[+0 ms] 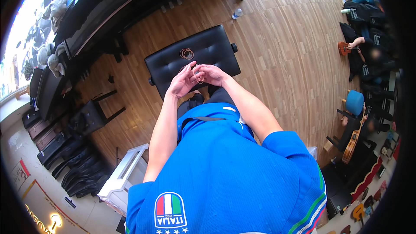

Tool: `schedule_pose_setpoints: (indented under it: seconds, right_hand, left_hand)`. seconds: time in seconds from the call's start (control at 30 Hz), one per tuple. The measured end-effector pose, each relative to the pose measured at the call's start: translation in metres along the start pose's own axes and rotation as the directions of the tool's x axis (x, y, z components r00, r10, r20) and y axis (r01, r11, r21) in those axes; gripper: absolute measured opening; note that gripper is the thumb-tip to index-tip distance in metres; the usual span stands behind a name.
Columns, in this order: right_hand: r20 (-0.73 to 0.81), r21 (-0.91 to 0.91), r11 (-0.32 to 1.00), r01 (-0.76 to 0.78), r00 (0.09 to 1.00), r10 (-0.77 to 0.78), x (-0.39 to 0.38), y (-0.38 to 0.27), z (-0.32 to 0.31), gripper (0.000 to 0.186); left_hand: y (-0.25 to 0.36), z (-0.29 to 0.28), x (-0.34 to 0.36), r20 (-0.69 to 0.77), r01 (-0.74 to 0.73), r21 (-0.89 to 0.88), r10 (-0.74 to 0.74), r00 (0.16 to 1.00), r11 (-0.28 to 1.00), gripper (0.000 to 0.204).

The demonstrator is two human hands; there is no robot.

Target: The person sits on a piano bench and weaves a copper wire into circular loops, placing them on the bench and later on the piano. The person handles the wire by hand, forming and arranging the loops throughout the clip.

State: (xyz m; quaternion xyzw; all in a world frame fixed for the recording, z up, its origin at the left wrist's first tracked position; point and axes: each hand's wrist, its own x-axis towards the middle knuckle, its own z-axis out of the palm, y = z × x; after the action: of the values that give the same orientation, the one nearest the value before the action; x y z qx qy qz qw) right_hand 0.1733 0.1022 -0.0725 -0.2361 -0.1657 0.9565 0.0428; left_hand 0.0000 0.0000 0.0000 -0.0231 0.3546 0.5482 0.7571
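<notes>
At the far left, grey plush toys (53,63) are seen beside a bright window, and below them dark instrument cases (80,164) are lined up along the wall. A long black piano (102,21) is set across the upper left, and a white upright cabinet (125,171) is placed lower down. Further right, a black tufted bench (216,39) is stood on the wooden floor (277,47), directly before the wearer of the blue shirt (234,160). Over its near edge the left hand (182,84) is held palm inward, fingers curled, with a thin reddish-brown looped strand (199,78) grasped at the fingertips. Just beyond the hands, a loose coil (186,53) of similar colour is laid on the seat. The strand is also pinched by the right hand (213,74), whose fingertips are brought close to the left ones; how each finger is wrapped cannot be told. Past the bench, a clear bottle (236,14) is stood on the floor. At the far right, a small ukulele (344,48) is held by a seated person, and a blue-topped stool (354,102) is seen near a wooden stringed instrument (352,142).
</notes>
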Motion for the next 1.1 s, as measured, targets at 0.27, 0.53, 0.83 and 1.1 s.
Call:
schedule_pose_setpoints:
  seconds: [0.27,0.53,0.83,1.1]
  right_hand:
    - [-0.06,0.008,1.0,0.02,0.998,-0.02,0.001,-0.011,0.0,0.02]
    - [-0.254,-0.126,0.992,0.006,0.966,-0.039,0.002,-0.016,0.002,0.016]
    - [-0.335,-0.379,0.922,-0.082,0.941,-0.054,0.009,-0.012,0.016,0.021]
    - [-0.394,-0.023,0.996,0.085,0.915,-0.087,0.012,0.0,0.003,0.022]
  left_hand:
    - [-0.005,0.009,0.012,-0.095,-0.017,-0.064,0.011,0.995,0.998,0.029]
    - [0.004,-0.005,0.017,-0.205,-0.02,0.568,0.165,0.965,0.822,0.041]
    - [-0.013,0.003,0.023,-0.206,-0.031,0.95,0.7,0.684,0.31,0.04]
    - [-0.013,-0.042,0.027,-0.545,0.085,0.63,0.362,0.756,0.772,0.028]
